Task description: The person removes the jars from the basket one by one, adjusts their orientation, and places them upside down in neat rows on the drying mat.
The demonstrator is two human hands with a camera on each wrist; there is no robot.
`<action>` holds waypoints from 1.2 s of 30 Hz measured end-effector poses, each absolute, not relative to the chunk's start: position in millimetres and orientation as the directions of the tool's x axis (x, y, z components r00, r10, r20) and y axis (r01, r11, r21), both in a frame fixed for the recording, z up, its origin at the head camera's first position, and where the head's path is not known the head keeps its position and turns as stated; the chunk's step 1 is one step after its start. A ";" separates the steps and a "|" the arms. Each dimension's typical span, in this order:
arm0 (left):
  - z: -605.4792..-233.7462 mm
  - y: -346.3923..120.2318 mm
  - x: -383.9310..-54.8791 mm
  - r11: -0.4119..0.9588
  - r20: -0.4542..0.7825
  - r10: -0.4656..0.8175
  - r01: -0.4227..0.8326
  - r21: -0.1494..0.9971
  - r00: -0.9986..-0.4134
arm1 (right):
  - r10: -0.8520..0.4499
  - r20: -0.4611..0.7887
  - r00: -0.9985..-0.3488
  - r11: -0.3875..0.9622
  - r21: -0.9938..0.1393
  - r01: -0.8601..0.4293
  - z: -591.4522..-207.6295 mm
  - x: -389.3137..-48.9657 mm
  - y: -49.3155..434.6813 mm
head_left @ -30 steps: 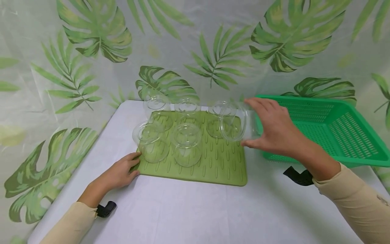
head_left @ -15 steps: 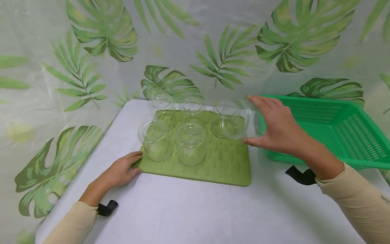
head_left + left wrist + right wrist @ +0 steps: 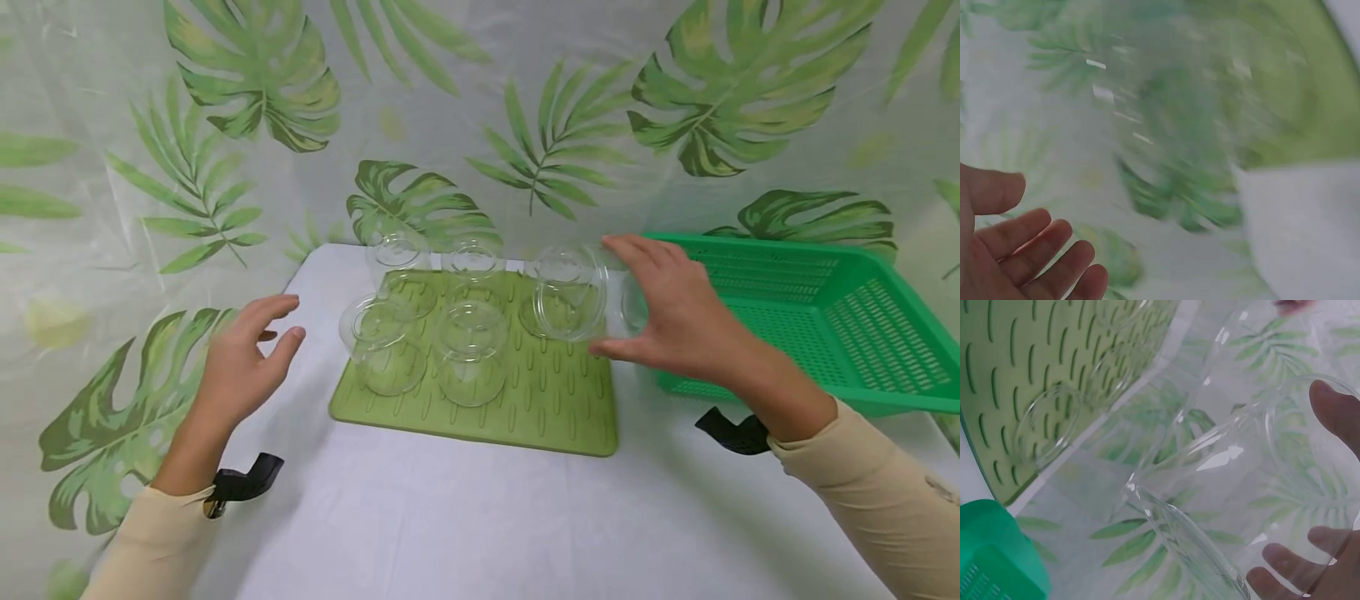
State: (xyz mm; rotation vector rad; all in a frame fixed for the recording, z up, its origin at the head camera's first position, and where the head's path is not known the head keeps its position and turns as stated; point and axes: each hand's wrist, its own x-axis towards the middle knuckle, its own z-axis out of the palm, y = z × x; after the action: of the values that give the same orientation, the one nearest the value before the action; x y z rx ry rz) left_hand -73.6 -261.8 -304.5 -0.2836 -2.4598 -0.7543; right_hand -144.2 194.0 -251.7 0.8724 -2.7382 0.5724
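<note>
My right hand grips a clear glass cup above the right side of the green ribbed mat. The cup lies tipped sideways, its round mouth facing left, with thumb and fingers on either side of it. On the mat stand several more clear glasses, including a front-left glass and a front-middle glass; the held cup overlaps the back-right one in the head view. My left hand is raised left of the mat, thumb and fingers apart, holding nothing.
A green plastic basket with slotted walls stands to the right of the mat. White cloth covers the table, and a leaf-print sheet hangs behind and at the left.
My left hand has let go of the mat's left edge and lifted up and away to the left. The right hand still holds the cup, now slightly farther left.
</note>
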 end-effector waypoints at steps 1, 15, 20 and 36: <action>-295.3 -253.3 -74.1 0.796 0.591 0.039 0.382 0.469 -0.806 | -0.510 0.313 -0.801 0.748 -0.298 -0.592 -252.1 -143.9 193.4; -247.3 -127.9 -98.2 0.501 0.670 0.336 0.728 0.468 -0.662 | -0.508 0.293 -0.810 0.756 -0.299 -0.582 -251.4 -138.5 187.3; -254.0 -98.1 -103.7 0.469 0.630 0.382 0.729 0.498 -0.676 | -0.536 0.320 -0.782 0.746 -0.255 -0.616 -250.6 -133.3 182.2; -268.5 -47.3 -106.6 0.486 0.547 0.454 0.710 0.510 -0.704 | -0.609 0.544 -0.576 0.665 -0.046 -0.746 -260.6 -119.2 174.8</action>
State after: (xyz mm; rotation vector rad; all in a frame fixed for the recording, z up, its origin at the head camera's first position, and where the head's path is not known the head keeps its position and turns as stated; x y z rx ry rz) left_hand -106.6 -47.3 -268.5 -0.9771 -2.3971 -1.0558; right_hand -119.2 174.8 -260.6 1.0513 -2.3883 0.3705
